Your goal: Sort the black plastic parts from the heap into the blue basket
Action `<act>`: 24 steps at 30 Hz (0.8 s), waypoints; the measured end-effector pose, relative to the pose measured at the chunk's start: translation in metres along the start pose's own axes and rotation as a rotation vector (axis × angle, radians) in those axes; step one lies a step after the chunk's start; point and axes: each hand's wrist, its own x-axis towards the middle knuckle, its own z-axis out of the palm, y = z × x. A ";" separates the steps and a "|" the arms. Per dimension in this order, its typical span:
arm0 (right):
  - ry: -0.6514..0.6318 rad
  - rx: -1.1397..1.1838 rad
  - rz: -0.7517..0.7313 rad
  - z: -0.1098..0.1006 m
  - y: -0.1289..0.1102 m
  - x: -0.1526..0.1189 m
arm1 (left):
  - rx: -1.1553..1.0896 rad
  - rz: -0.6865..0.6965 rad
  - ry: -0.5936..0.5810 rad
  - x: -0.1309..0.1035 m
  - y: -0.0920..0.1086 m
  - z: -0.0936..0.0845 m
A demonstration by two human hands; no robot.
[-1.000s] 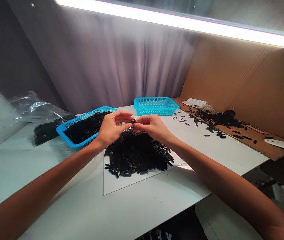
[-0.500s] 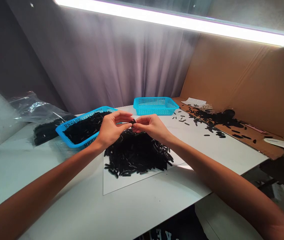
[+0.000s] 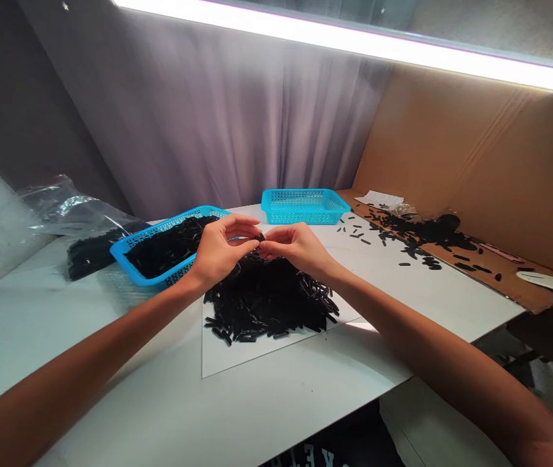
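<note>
Between my fingertips is a small black piece (image 3: 259, 238), its exact kind too small to make out. My left hand (image 3: 221, 246) pinches it from the left, thumb below and fingers above. From the right, my right hand (image 3: 296, 245) closes thumb and fingers on the same piece. Both hands are above a heap of small, narrow black pieces (image 3: 271, 305) lying on a white sheet (image 3: 228, 363). A blue basket (image 3: 145, 281) filled with similar black pieces stands beside my left hand, which partly covers its right end.
Behind my hands stands a second blue basket (image 3: 306, 214). A clear plastic bag (image 3: 72, 211) with black contents lies at the left. More black pieces (image 3: 422, 233) are scattered on the right, over the table and cardboard (image 3: 534, 295). A lamp (image 3: 354, 40) hangs above.
The view has shifted very slightly. Both hands keep their pinch on the small black piece, which seems slightly turned between the fingertips.
</note>
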 end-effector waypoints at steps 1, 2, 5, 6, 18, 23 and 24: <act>-0.004 -0.006 -0.003 0.000 0.000 0.000 | -0.003 0.001 0.001 0.000 0.000 0.000; -0.007 -0.012 -0.004 -0.001 0.001 0.000 | -0.006 0.001 0.001 0.000 0.000 0.001; -0.009 -0.026 0.005 -0.002 0.001 0.000 | -0.008 0.002 0.000 0.000 0.000 0.001; -0.010 -0.028 0.010 -0.003 0.000 0.000 | -0.008 0.002 0.000 0.000 0.000 0.001; -0.062 -0.024 0.077 -0.007 -0.001 0.000 | 0.005 0.002 -0.001 -0.001 0.000 0.002; -0.094 -0.041 0.101 -0.010 0.000 0.002 | 0.014 -0.001 -0.012 -0.001 0.000 0.002; -0.104 -0.042 0.106 -0.011 0.001 0.003 | 0.015 -0.003 -0.015 -0.001 0.001 0.002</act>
